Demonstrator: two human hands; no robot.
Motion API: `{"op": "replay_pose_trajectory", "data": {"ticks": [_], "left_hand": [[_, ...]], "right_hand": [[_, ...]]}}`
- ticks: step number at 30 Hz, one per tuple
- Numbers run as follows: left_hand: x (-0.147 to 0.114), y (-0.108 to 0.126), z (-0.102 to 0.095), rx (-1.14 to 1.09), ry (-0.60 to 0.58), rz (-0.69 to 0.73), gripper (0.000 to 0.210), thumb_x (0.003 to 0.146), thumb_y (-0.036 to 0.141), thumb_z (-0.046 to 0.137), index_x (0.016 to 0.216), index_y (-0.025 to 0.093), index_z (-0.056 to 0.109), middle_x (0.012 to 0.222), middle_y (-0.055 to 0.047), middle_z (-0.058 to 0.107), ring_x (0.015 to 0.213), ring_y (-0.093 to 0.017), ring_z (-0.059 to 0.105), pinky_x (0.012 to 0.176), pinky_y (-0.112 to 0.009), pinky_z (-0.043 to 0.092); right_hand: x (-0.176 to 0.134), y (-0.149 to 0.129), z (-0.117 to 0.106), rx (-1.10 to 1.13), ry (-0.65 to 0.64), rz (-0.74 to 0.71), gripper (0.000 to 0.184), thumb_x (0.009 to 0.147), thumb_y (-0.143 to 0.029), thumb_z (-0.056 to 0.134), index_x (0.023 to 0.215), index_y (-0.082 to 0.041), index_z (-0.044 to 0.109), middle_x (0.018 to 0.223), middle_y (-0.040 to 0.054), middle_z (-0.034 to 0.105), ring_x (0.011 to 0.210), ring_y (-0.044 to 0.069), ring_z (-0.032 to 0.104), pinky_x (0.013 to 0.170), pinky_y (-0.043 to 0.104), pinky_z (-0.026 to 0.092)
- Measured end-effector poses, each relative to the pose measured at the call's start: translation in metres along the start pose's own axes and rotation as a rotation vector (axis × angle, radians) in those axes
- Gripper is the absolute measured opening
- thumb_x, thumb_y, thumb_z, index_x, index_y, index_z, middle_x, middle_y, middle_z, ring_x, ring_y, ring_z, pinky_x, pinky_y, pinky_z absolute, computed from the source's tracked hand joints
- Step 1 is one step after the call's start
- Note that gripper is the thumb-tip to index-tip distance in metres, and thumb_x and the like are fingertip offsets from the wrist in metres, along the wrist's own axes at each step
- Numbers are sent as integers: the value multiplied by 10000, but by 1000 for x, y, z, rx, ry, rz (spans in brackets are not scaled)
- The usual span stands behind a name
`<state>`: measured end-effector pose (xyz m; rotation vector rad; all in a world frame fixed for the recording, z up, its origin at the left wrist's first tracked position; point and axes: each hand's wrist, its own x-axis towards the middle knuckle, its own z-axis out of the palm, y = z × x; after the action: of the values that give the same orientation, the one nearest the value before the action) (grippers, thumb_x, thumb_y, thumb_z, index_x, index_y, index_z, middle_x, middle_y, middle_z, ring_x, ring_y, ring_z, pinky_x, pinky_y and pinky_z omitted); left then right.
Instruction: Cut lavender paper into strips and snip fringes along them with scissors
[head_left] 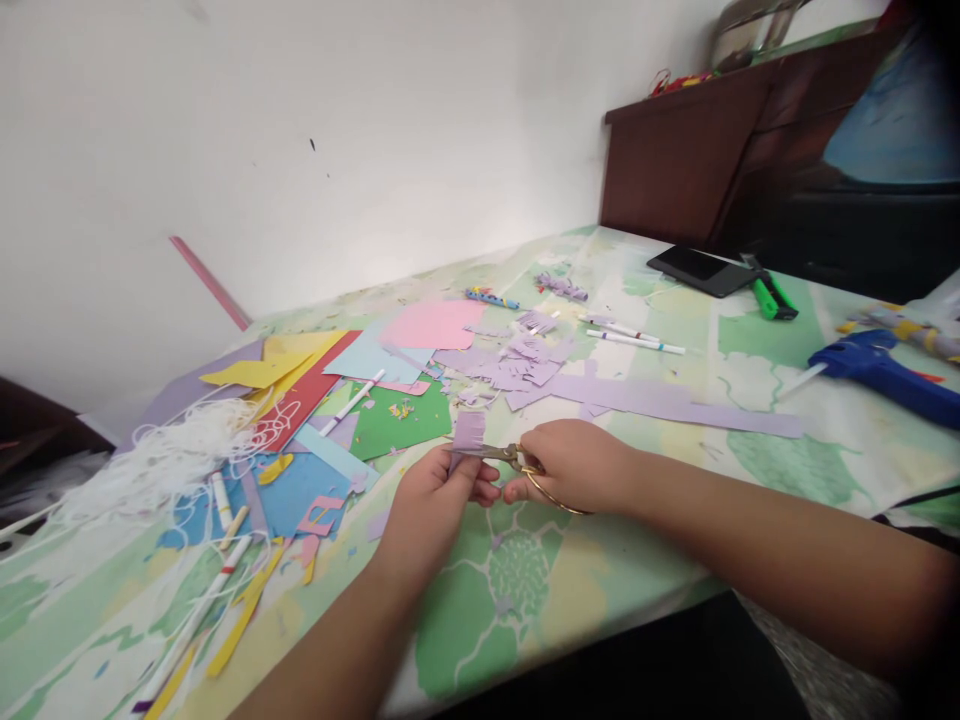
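Note:
My left hand [435, 500] pinches a small lilac paper piece [469, 432] with a fringed edge, held upright above the table. My right hand [577, 465] grips gold-handled scissors [517, 460], whose blades point left and meet the bottom of the lilac piece. Both hands hover over the green and yellow patterned tablecloth [510, 590] near the table's front edge.
Lilac paper strips and scraps [637, 395] lie behind my hands. Coloured sheets [375, 420], white string [180, 450] and pens lie at the left. A blue glue gun [877, 365], green marker [772, 297], black phone [694, 268] and white pens [634, 338] sit at the right. A brown cabinet [675, 160] stands behind.

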<state>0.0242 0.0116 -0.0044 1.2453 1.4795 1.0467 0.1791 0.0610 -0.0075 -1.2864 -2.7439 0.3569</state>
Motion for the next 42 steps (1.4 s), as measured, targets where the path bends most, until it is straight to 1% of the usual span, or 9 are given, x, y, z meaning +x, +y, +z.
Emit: {"op": "replay_pose_trajectory", "data": {"ticks": [5, 9, 15, 19, 23, 27, 31, 42], "left_hand": [[0, 2, 1, -10, 11, -30, 194, 675, 313, 471, 642, 131, 529, 569, -11, 582, 498, -92, 536, 532, -226, 434], [0, 2, 1, -19, -21, -40, 212, 673, 334, 456, 656, 132, 520, 577, -20, 587, 482, -104, 527, 505, -239, 427], [2, -6, -2, 30, -8, 33, 218, 686, 324, 426, 610, 143, 521, 555, -5, 562, 453, -87, 489, 477, -222, 391], [2, -7, -3, 30, -2, 55, 216, 691, 306, 418, 613, 140, 533, 566, -12, 561, 470, -91, 489, 490, -224, 388], [1, -5, -3, 20, -7, 60, 222, 707, 306, 406, 623, 139, 526, 542, 0, 542, 484, -91, 496, 520, -230, 402], [1, -4, -2, -34, -5, 45, 189, 704, 291, 421, 641, 141, 517, 600, 2, 552, 509, -96, 529, 549, -257, 436], [2, -4, -1, -65, -7, 30, 170, 696, 279, 436, 657, 141, 527, 594, 4, 559, 503, -98, 536, 549, -269, 451], [0, 0, 1, -57, -18, 3, 170, 705, 281, 440, 685, 132, 520, 612, -9, 573, 529, -113, 567, 574, -270, 470]], "right_hand": [[0, 0, 1, -14, -12, 3, 555, 635, -649, 252, 635, -172, 536, 562, 44, 541, 502, 137, 470, 401, 216, 223], [1, 0, 1, -12, -32, 13, 555, 643, -639, 257, 642, -165, 545, 568, 49, 546, 510, 135, 474, 404, 216, 221], [-2, 0, -1, 39, -41, 13, 545, 608, -654, 297, 657, -172, 546, 591, 43, 553, 504, 129, 471, 401, 209, 229], [-3, 1, -2, 43, -9, 5, 544, 600, -661, 295, 672, -182, 541, 602, 37, 551, 506, 132, 467, 400, 206, 232], [-3, 1, -3, 46, -16, -1, 565, 602, -663, 286, 688, -168, 547, 615, 51, 547, 519, 136, 471, 411, 211, 236], [-4, -1, -4, 34, -14, 2, 541, 605, -648, 307, 694, -169, 543, 628, 53, 551, 536, 143, 477, 418, 213, 243], [-3, 0, -4, 30, -26, 6, 534, 608, -643, 310, 687, -168, 541, 616, 49, 549, 524, 139, 475, 416, 214, 243], [-2, 3, 0, 6, -26, -25, 548, 619, -649, 288, 691, -171, 545, 621, 53, 560, 529, 143, 479, 418, 220, 242]]}}
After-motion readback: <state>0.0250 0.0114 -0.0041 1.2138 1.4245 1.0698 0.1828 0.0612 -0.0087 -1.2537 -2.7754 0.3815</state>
